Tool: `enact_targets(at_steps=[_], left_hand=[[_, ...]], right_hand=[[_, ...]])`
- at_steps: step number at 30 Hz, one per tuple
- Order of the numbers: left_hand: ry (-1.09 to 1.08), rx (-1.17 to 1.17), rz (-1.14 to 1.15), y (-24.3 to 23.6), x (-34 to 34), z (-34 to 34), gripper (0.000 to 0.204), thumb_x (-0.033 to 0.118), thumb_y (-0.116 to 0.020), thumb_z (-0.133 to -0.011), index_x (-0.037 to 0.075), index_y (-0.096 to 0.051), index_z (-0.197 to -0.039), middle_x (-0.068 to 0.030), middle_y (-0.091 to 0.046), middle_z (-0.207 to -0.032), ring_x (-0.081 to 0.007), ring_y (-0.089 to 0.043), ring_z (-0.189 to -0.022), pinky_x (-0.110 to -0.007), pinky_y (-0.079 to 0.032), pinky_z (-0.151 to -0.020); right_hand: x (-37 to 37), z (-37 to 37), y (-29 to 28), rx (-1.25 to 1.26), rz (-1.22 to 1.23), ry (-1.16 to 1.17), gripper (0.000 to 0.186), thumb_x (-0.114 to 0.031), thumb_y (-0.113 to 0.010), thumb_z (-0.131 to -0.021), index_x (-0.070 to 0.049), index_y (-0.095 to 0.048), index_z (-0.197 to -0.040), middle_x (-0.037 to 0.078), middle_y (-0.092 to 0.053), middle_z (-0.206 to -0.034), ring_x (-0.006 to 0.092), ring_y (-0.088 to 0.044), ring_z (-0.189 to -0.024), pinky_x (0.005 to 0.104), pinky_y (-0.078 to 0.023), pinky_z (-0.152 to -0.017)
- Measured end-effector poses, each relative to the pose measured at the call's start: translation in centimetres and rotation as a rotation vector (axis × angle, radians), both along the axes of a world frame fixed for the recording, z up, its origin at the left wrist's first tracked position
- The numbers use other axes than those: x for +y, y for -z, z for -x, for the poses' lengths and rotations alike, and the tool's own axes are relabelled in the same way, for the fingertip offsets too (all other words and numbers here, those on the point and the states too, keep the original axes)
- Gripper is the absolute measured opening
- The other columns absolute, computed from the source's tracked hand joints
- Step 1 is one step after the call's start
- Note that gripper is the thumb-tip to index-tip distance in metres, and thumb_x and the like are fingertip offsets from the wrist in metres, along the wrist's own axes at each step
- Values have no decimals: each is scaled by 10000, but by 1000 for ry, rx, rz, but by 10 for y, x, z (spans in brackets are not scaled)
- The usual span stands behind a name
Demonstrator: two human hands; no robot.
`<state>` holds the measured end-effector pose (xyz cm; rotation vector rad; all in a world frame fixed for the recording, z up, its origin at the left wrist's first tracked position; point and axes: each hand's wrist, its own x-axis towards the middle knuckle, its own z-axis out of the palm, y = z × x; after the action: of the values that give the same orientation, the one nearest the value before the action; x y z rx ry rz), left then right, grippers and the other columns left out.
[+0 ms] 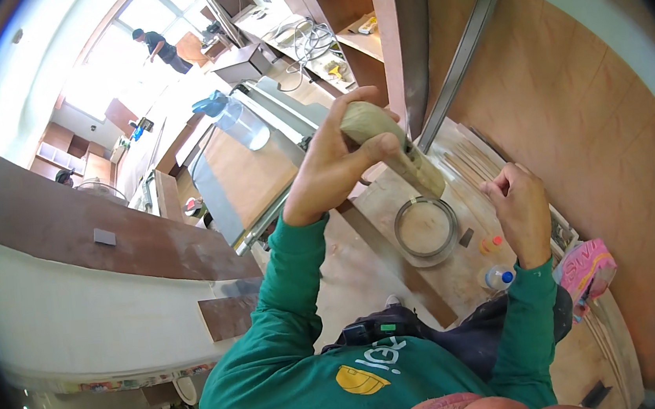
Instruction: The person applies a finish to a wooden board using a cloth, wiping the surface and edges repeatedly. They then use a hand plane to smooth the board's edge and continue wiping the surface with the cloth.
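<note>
Raised in front of me, my left hand [338, 152] is wrapped round a dusty beige, rounded object [367, 122] with a long lower end and a small dark gap in its side. Its exact kind I cannot make out. My right hand [521, 205] is off to the right of it, fingers curled and pressed together. Whatever the fingertips may pinch is too small to see. Between and below the hands lies a coil of thin dark strip [456, 227] on a pale wooden board [374, 200]. Beside the coil is a small dark piece [466, 238].
A clear bottle with a blue cap [498, 277], a small orange-capped bottle [491, 245] and a pink bag [586, 270] are near my right forearm. Long wood strips [469, 163] lie beyond. At left stands a table saw [251, 184] with a water jug [241, 122]. Another person [160, 51] works far off.
</note>
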<state>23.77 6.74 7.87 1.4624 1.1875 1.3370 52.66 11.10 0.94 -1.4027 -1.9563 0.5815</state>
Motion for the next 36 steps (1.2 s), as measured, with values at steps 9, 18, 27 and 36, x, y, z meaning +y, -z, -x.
enact_targets(at_steps=[9, 18, 27, 36], left_hand=[[-75, 17, 150, -2, -4, 6, 804, 243, -835, -970, 1, -379, -1587, -130, -701, -1278, -191, -658, -1173, -351, -546, -1023], [-21, -38, 42, 6, -2, 6, 740, 156, -816, -978, -18, -403, -1567, -119, -711, -1249, -187, -676, -1155, -342, -552, -1023], [-75, 28, -63, 16, 7, 2, 713, 187, -831, -948, -51, -439, -1494, -137, -707, -1119, -220, -686, -1056, -358, -543, -960], [-165, 123, -83, 6, 7, 1, 767, 276, -840, -902, -97, -469, -1460, -209, -748, -1077, -304, -733, -1080, -391, -553, -959]], right_hand=[[31, -31, 38, 2, 91, -213, 129, -72, -638, -951, 8, -732, -913, 218, -716, -914, 393, -716, -839, 481, -545, -736], [5, -45, 53, -16, 182, -137, 190, -46, -577, -977, 12, -737, -1062, 188, -743, -876, 361, -746, -834, 416, -562, -754], [-12, -45, 61, -99, 164, -13, 148, -110, -684, -990, 24, -745, -1000, 134, -750, -783, 184, -708, -712, 346, -547, -685], [-9, -21, 27, 19, 78, -37, 170, -116, -769, -971, 15, -713, -878, 72, -704, -714, 121, -602, -630, 323, -498, -598]])
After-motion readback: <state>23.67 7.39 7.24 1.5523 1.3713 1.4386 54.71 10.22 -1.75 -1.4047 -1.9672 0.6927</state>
